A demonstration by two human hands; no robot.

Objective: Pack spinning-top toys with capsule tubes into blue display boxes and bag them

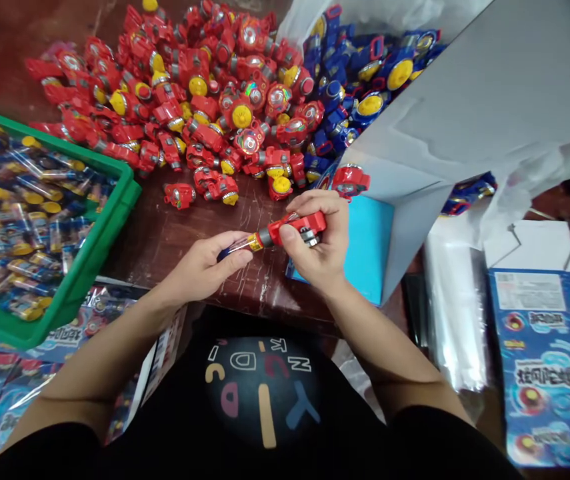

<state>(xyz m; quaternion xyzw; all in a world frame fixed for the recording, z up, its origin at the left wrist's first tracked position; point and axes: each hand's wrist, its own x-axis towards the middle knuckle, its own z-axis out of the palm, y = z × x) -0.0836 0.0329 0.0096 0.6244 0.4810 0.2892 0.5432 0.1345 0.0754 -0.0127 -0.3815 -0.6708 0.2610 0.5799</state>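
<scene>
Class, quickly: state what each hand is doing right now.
Left hand: closed, holding a yellow-ended tube.
Right hand: closed, holding a red toy piece.

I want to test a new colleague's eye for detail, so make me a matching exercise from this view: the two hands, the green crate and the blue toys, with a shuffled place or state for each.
1. Left hand
2. Right hand
3. Green crate
4. Blue toys

A. Filled with many tubes
B. Beside the red pile, to its right
C. Gripping a red toy
D. Holding a single tube

Pairs: 1-D, 2-C, 3-A, 4-B
</scene>
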